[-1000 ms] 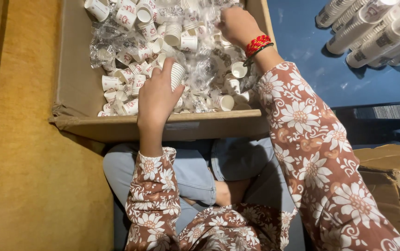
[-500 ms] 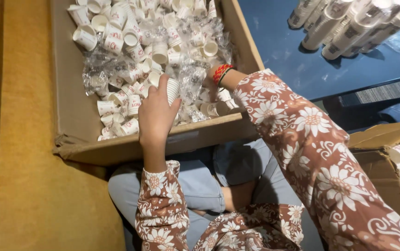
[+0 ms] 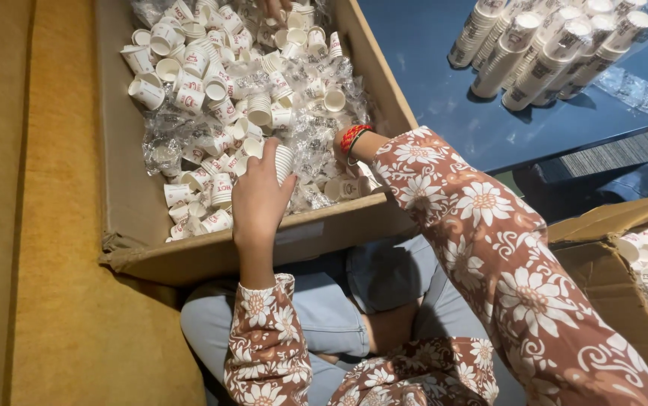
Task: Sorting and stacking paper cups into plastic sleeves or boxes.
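A short stack of white paper cups (image 3: pixel 283 161) sits pinched in the left hand (image 3: pixel 257 199), held above the loose cups (image 3: pixel 211 90) and clear wrappers filling the cardboard box (image 3: pixel 124 180). The right hand (image 3: pixel 339 146) is buried among them, its grip impossible to tell. Tall cup stacks (image 3: pixel 542 53) lie on the blue worktop (image 3: pixel 429 83).
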